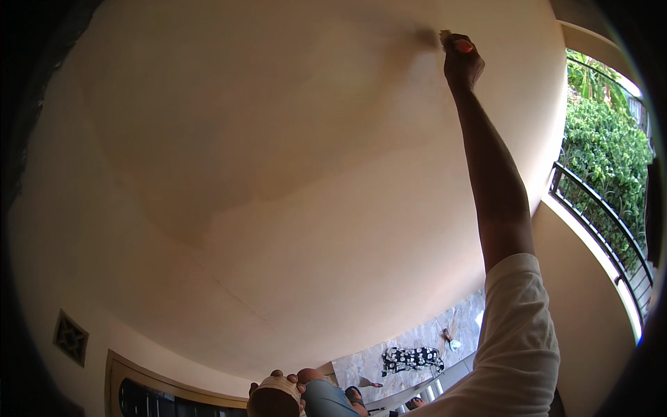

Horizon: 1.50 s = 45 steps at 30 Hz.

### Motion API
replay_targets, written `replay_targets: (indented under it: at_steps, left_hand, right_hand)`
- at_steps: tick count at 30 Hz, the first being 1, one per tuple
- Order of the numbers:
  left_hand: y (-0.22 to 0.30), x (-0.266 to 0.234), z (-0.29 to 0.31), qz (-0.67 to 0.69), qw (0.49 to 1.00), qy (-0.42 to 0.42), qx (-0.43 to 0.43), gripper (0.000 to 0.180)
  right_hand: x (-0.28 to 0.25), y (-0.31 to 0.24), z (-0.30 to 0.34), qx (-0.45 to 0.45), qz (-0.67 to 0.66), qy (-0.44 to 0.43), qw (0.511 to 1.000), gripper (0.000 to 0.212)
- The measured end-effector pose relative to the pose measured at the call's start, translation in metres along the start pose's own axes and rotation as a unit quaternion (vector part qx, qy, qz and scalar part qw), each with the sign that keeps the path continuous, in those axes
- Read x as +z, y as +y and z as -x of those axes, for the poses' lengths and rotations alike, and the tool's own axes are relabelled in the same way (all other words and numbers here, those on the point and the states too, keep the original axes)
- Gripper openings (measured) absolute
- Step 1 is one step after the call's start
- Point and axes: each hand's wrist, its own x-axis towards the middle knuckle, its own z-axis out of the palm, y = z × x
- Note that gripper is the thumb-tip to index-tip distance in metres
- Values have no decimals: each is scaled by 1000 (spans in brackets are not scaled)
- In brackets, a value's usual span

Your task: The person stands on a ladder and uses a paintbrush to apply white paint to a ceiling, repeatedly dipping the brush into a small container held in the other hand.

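My right hand (464,61) is raised high against a cream wall (313,229), at the end of an outstretched arm. It is closed around an orange-handled hand tool (463,46), whose pale end meets the wall. The tool's exact kind is too small to make out. A dark shadow lies on the wall just left of it. Low in the view, the fingers of my left hand (292,379) wrap round the rim of a round, pale container (275,402) with a brownish inside. Most of that hand is hidden.
Far below, a grey marbled floor (410,340) carries a black-and-white patterned cloth (413,359), a scraper (369,383) and a small tool with something whitish (450,340). A framed doorway (160,396) and square vent (71,338) are at left. A dark railing (601,208) fronts green plants (604,139) at right.
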Motion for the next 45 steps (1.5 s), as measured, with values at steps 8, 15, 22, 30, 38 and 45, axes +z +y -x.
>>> replay_targets:
  at_steps: [8, 15, 22, 30, 38, 45]
  left_hand:
    - [0, -8, 7, -175, 982, 61, 33, 71]
    - [8, -16, 9, -218, 974, 40, 51, 75]
    - [2, -17, 6, -265, 962, 50, 45, 76]
    - [6, -29, 14, -364, 924, 85, 80, 78]
    - [9, -33, 9, -390, 910, 106, 93, 81]
    - [8, -14, 0, -148, 988, 36, 39, 79]
  right_hand:
    - [8, -92, 113, -68, -341, -244, 905, 8]
    - [-9, 5, 4, 100, -235, -8, 967, 16]
    - [-41, 42, 77, -135, -127, -149, 971, 8]
    - [-76, 45, 100, 114, -304, -150, 934, 13]
    - [-57, 40, 19, -51, -198, -97, 974, 10]
    - [-64, 97, 50, -180, -141, -273, 934, 12]
